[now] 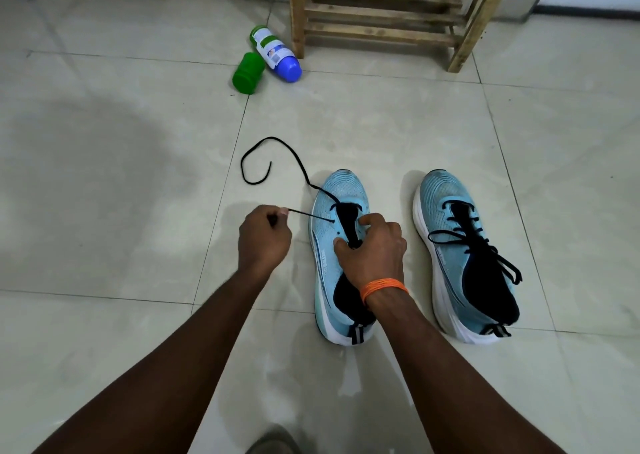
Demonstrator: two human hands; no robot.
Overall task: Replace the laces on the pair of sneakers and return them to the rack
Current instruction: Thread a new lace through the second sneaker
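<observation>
blue knit with white soles, your two sneakers stand side by side on the pale tiled floor (381,124), toes pointing away from you. your left hand (265,237) has its fingers curled tight, pinching one end of the thin black lace (298,163) just beside the left sneaker (325,232). the rest of the lace lies in a loop on the floor past the toe. your right hand (372,251), with an orange band (382,285) on the wrist, grips the black tongue of that same shoe. the right sneaker (446,208) is laced, its ends loose. the wooden slatted rack (381,14) stands well behind. a green bottle (247,73) and a white bottle with a blue cap (277,54) lie near its leg.
</observation>
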